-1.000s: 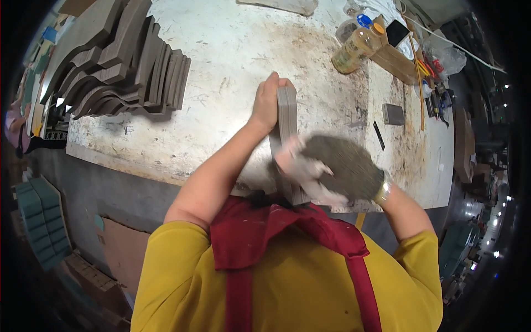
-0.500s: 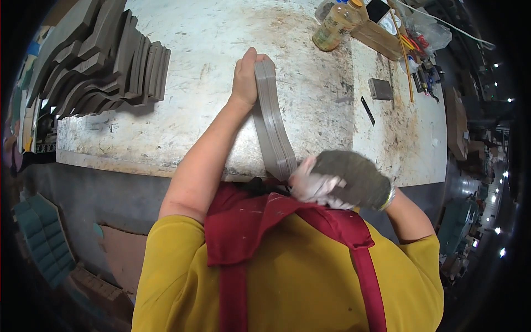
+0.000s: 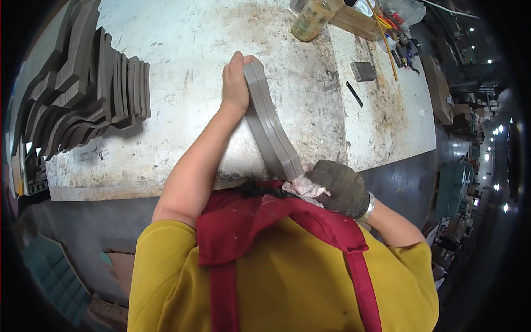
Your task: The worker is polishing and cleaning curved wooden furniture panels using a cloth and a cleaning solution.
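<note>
A long, gently curved grey piece with a ribbed, layered-looking edge point(image 3: 271, 119) slants across the near part of the worktable toward my body. My bare left hand point(image 3: 236, 83) is wrapped around its far end. On my right hand point(image 3: 340, 188) is a dark, soiled work glove. Its fingers close on a crumpled whitish-pink cloth point(image 3: 305, 189), which rests against the near end of the grey piece. The glove hides part of the cloth and the fingertips.
Stacked grey curved pieces point(image 3: 83, 94) stand at the table's left. Toward the right lie a small grey block point(image 3: 363, 71), a black cutter-like strip point(image 3: 354, 93) and a thin yellowish rod point(image 3: 387, 47). A bottle point(image 3: 312, 21) and a cardboard box point(image 3: 357, 23) stand at the back.
My gloved right hand with the cloth has moved slightly left and down, against the piece's near end. The left hand keeps its hold. The whole view has shifted a little.
</note>
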The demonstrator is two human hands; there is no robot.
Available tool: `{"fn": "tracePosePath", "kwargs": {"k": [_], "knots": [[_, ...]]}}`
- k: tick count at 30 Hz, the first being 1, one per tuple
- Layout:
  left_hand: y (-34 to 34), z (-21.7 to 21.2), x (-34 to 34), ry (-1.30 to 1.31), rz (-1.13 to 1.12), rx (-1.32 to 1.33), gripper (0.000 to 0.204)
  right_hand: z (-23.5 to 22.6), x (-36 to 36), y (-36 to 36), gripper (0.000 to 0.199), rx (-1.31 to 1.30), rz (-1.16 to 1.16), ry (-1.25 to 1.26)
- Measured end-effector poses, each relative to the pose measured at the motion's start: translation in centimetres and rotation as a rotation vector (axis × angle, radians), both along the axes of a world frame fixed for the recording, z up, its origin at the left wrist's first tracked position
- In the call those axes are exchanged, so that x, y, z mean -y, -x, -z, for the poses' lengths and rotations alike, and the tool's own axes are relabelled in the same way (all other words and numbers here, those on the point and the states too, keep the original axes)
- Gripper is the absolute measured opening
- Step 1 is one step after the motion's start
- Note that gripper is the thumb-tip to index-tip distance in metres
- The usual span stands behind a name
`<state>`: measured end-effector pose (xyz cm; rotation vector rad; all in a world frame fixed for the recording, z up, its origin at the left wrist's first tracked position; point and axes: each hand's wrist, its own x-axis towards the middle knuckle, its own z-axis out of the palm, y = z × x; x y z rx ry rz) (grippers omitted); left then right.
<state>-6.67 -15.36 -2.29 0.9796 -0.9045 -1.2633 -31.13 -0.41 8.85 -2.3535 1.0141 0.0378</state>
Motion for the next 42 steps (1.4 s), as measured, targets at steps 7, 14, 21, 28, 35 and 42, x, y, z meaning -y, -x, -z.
{"fn": "tracePosePath", "kwargs": {"k": [7,14,21,28,35,42], "knots": [[0.7,-0.3,0.3,-0.004,0.042,0.041,0.063,-3.9,3.0,-2.7,0.034,0.570,0.432,-0.333],[1.2,1.9,1.5,-0.014,0.184,0.027,0.065,0.5,10.6,-8.7,0.035,0.115,-0.065,0.521],[3.3,5.1,1.8,0.214,0.004,-0.045,0.029,0.4,13.6,-11.2,0.037,0.634,0.416,0.421],[1.7,1.5,0.8,-0.050,0.148,0.060,0.063,0.4,7.6,-5.0,0.044,0.256,0.112,0.096],[1.9,0.4,0.1,-0.044,0.140,-0.001,0.064,0.7,6.0,-4.2,0.044,0.171,0.071,0.304],[3.0,4.2,0.6,0.037,0.086,-0.413,0.057,3.4,13.5,-10.4,0.040,0.558,0.285,0.674]]}}
